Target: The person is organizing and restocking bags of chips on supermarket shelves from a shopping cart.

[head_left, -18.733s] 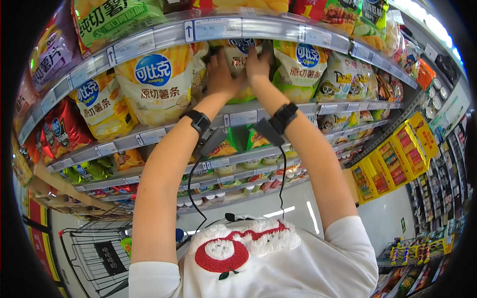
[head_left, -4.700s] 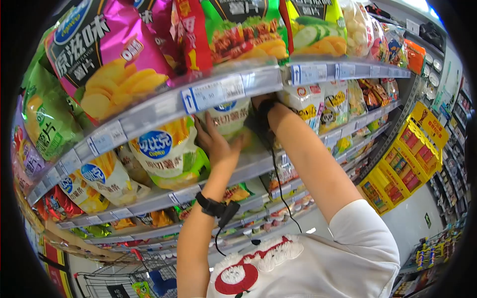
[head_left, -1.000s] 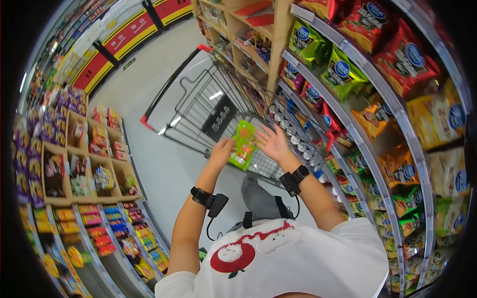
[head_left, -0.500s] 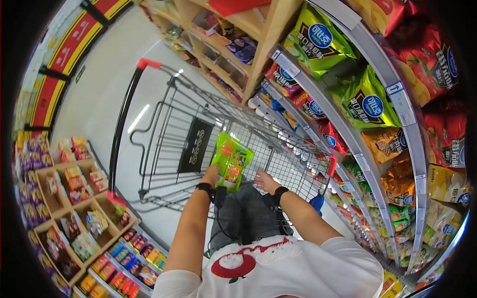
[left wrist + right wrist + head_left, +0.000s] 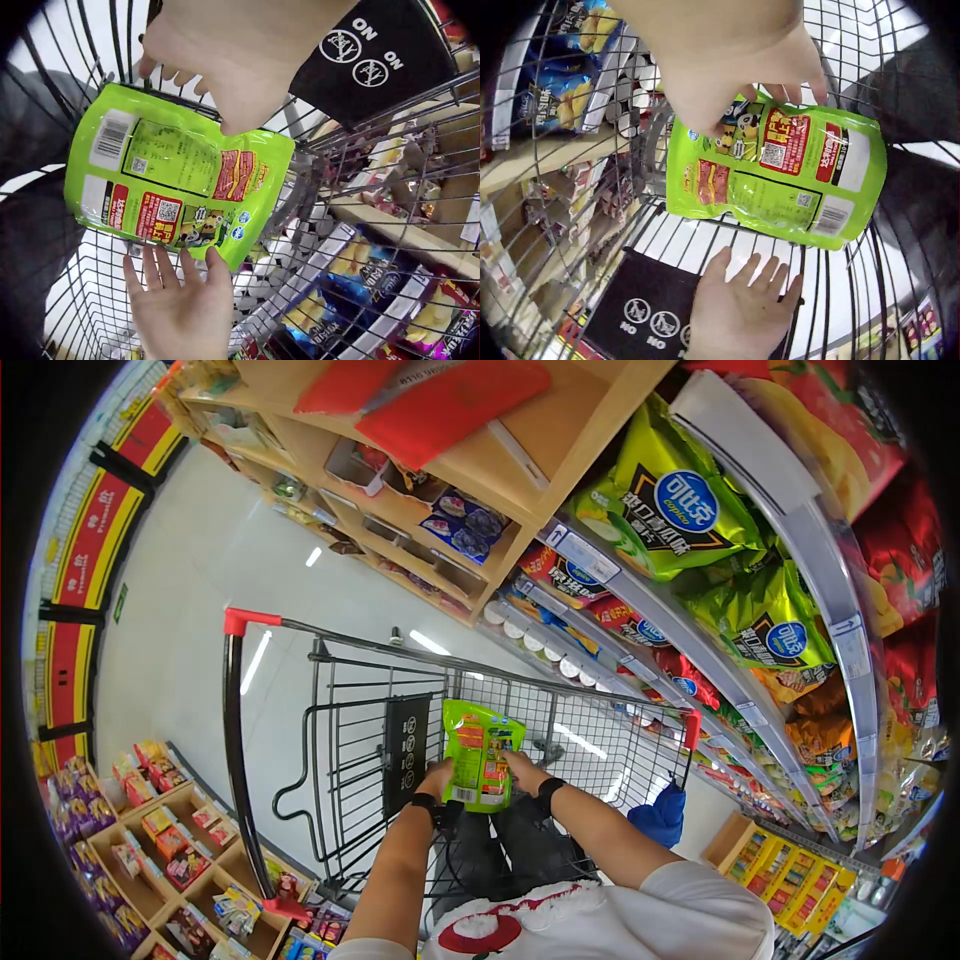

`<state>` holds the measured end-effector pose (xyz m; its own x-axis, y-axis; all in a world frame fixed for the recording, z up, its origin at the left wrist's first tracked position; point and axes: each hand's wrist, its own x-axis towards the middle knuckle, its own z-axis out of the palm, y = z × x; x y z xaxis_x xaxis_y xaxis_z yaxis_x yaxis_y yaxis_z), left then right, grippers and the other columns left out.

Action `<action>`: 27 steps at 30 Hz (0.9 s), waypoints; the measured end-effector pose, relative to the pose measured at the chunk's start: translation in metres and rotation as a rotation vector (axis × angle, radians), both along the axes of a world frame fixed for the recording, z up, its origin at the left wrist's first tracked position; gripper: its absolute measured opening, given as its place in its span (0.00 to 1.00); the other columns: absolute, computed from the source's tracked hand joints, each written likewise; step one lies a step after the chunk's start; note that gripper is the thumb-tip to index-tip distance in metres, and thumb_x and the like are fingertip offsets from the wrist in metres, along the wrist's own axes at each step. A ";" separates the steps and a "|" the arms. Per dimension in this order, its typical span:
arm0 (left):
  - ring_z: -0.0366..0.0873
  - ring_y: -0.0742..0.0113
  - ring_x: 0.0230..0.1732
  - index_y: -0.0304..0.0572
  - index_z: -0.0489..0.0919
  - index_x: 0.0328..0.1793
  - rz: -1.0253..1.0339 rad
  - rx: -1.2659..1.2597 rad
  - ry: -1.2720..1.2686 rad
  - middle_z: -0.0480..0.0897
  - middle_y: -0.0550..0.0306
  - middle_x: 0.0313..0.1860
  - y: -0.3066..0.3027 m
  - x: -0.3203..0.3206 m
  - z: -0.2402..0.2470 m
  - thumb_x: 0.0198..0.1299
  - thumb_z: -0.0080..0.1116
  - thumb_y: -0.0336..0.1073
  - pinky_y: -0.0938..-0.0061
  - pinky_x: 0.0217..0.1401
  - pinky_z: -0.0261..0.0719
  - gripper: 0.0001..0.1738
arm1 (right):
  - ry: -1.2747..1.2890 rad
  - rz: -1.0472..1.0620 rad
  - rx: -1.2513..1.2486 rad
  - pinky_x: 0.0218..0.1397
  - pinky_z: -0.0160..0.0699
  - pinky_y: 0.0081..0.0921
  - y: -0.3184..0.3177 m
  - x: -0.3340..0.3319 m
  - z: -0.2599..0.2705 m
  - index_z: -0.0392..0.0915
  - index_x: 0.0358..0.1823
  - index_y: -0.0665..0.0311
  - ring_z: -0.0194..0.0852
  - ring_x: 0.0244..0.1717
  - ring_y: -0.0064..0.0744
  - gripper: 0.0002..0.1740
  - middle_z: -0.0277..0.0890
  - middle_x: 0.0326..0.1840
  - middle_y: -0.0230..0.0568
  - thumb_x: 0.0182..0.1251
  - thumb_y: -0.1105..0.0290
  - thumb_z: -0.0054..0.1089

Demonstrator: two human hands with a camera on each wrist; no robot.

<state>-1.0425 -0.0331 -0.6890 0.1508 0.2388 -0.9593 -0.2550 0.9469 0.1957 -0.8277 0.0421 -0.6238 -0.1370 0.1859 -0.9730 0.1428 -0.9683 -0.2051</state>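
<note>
A bright green snack pouch (image 5: 482, 755), its printed back with barcode and QR code facing up, lies over the wire basket of a shopping cart (image 5: 231, 745). At the pouch's left edge is my left hand (image 5: 434, 778). On the opposite edge is my right hand (image 5: 523, 768). In the right wrist view the left hand (image 5: 742, 307) shows its palm, with spread fingers and a gap to the pouch (image 5: 780, 172). The left wrist view shows the right hand (image 5: 184, 307) palm out, its fairly straight fingertips right at the pouch's edge.
Shelves of green cucumber-flavour chip bags (image 5: 680, 500) run close along the right. A wooden display rack (image 5: 590, 415) stands beyond the cart. A blue bag (image 5: 657, 815) hangs from the cart's near right corner. Compartments with snacks (image 5: 165, 850) fill the lower left.
Earlier, both hands were among chip bags on the shelf; my body has since turned to the cart. Over the last half second, my right hand moved in to the pouch's right edge.
</note>
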 end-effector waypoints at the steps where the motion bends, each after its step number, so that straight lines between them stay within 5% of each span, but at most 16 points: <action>1: 0.78 0.52 0.50 0.26 0.58 0.65 -0.022 -0.065 -0.039 0.72 0.37 0.57 -0.003 -0.002 -0.014 0.54 0.52 0.50 0.60 0.41 0.78 0.40 | 0.019 -0.009 0.007 0.58 0.57 0.52 -0.003 0.001 -0.005 0.66 0.59 0.59 0.62 0.60 0.45 0.27 0.67 0.60 0.44 0.64 0.51 0.49; 2: 0.78 0.51 0.51 0.28 0.57 0.66 -0.022 -0.090 0.057 0.70 0.36 0.59 -0.007 0.001 -0.026 0.58 0.49 0.51 0.58 0.43 0.77 0.39 | -0.126 0.040 -0.043 0.59 0.54 0.55 -0.004 0.002 -0.011 0.65 0.60 0.60 0.57 0.64 0.44 0.29 0.63 0.64 0.44 0.64 0.50 0.50; 5: 0.76 0.49 0.53 0.29 0.56 0.67 -0.180 -0.136 0.230 0.70 0.36 0.60 0.048 0.007 0.103 0.60 0.47 0.53 0.58 0.45 0.76 0.38 | -0.138 -0.056 0.012 0.60 0.52 0.56 -0.005 -0.002 -0.008 0.63 0.61 0.61 0.52 0.68 0.45 0.30 0.60 0.66 0.46 0.63 0.50 0.51; 6: 0.74 0.47 0.55 0.32 0.57 0.67 -0.223 -0.118 0.288 0.69 0.36 0.61 0.012 0.013 0.022 0.60 0.45 0.55 0.58 0.47 0.76 0.38 | -0.193 -0.107 0.076 0.48 0.75 0.37 -0.001 -0.008 0.004 0.60 0.56 0.74 0.73 0.46 0.38 0.28 0.72 0.48 0.51 0.64 0.59 0.55; 9: 0.72 0.45 0.57 0.34 0.57 0.67 -0.272 -0.082 0.223 0.69 0.36 0.61 0.020 0.004 0.036 0.60 0.45 0.56 0.58 0.49 0.75 0.38 | -0.143 -0.141 0.117 0.50 0.75 0.38 -0.024 0.004 -0.041 0.50 0.63 0.72 0.70 0.52 0.40 0.35 0.67 0.55 0.55 0.64 0.58 0.55; 10: 0.72 0.44 0.57 0.34 0.56 0.68 -0.214 -0.044 0.157 0.68 0.36 0.62 -0.010 0.004 -0.033 0.59 0.46 0.58 0.58 0.51 0.74 0.40 | -0.348 -0.062 -0.006 0.62 0.60 0.44 -0.016 -0.005 -0.014 0.54 0.65 0.66 0.58 0.64 0.44 0.35 0.59 0.65 0.49 0.63 0.55 0.55; 13: 0.72 0.46 0.57 0.31 0.58 0.68 -0.089 -0.061 0.021 0.69 0.36 0.61 0.005 0.007 -0.022 0.58 0.48 0.58 0.60 0.51 0.74 0.42 | -0.237 -0.207 0.056 0.60 0.64 0.39 -0.019 -0.009 -0.004 0.50 0.66 0.66 0.61 0.62 0.42 0.37 0.60 0.63 0.48 0.62 0.55 0.56; 17: 0.77 0.51 0.49 0.28 0.70 0.57 -0.269 0.004 0.220 0.76 0.41 0.51 0.018 0.023 -0.025 0.58 0.51 0.55 0.62 0.47 0.75 0.34 | -0.174 -0.331 0.041 0.58 0.67 0.39 -0.014 -0.014 0.039 0.55 0.64 0.66 0.62 0.61 0.40 0.37 0.64 0.60 0.47 0.61 0.51 0.56; 18: 0.78 0.52 0.47 0.28 0.73 0.54 -0.246 0.060 0.169 0.78 0.42 0.48 0.022 0.022 -0.007 0.58 0.51 0.54 0.63 0.46 0.75 0.32 | -0.205 -0.297 0.080 0.44 0.81 0.38 -0.016 -0.007 0.028 0.51 0.62 0.73 0.76 0.45 0.40 0.34 0.69 0.53 0.52 0.64 0.59 0.53; 20: 0.80 0.55 0.39 0.30 0.78 0.46 -0.122 0.203 -0.046 0.81 0.47 0.38 0.030 0.021 0.025 0.59 0.51 0.52 0.62 0.41 0.74 0.27 | -0.084 -0.419 0.085 0.42 0.81 0.38 -0.022 0.010 0.020 0.58 0.57 0.75 0.78 0.41 0.39 0.30 0.72 0.48 0.51 0.64 0.58 0.54; 21: 0.80 0.50 0.39 0.28 0.76 0.46 -0.179 0.339 -0.017 0.82 0.41 0.38 0.038 0.023 0.043 0.59 0.50 0.53 0.58 0.41 0.73 0.28 | -0.018 -0.494 0.100 0.41 0.81 0.38 -0.024 0.016 0.015 0.62 0.55 0.75 0.79 0.39 0.39 0.29 0.74 0.46 0.50 0.63 0.58 0.55; 23: 0.79 0.43 0.39 0.28 0.77 0.43 -0.800 0.765 0.272 0.81 0.35 0.37 0.048 0.011 -0.005 0.57 0.49 0.54 0.55 0.42 0.73 0.29 | -0.115 -0.521 0.136 0.38 0.80 0.37 -0.021 0.015 0.021 0.69 0.47 0.74 0.79 0.34 0.36 0.26 0.78 0.41 0.47 0.61 0.54 0.54; 24: 0.77 0.38 0.41 0.27 0.77 0.40 -0.876 0.587 0.406 0.79 0.31 0.38 0.073 0.019 0.061 0.56 0.47 0.56 0.52 0.44 0.72 0.31 | -0.156 -0.485 0.149 0.38 0.79 0.34 -0.018 0.013 0.046 0.70 0.47 0.71 0.79 0.33 0.35 0.26 0.78 0.40 0.45 0.60 0.53 0.54; 25: 0.79 0.42 0.40 0.27 0.78 0.37 -0.718 0.673 0.365 0.80 0.33 0.36 0.068 0.016 0.029 0.54 0.50 0.56 0.56 0.42 0.73 0.30 | -0.203 -0.447 0.161 0.38 0.78 0.32 -0.012 0.012 0.067 0.71 0.47 0.69 0.78 0.32 0.34 0.26 0.78 0.39 0.44 0.59 0.52 0.54; 27: 0.80 0.50 0.37 0.27 0.78 0.38 -0.744 0.696 0.324 0.81 0.38 0.33 0.096 0.025 0.133 0.52 0.57 0.53 0.62 0.39 0.74 0.28 | -0.215 -0.219 0.384 0.30 0.78 0.30 -0.019 0.017 0.059 0.71 0.47 0.70 0.78 0.26 0.34 0.26 0.78 0.36 0.44 0.56 0.54 0.54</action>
<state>-1.0180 0.0628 -0.5558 0.2467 0.7025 -0.6676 0.5019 0.4967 0.7081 -0.8110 0.0232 -0.5652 0.1418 0.5390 -0.8303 0.0226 -0.8403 -0.5416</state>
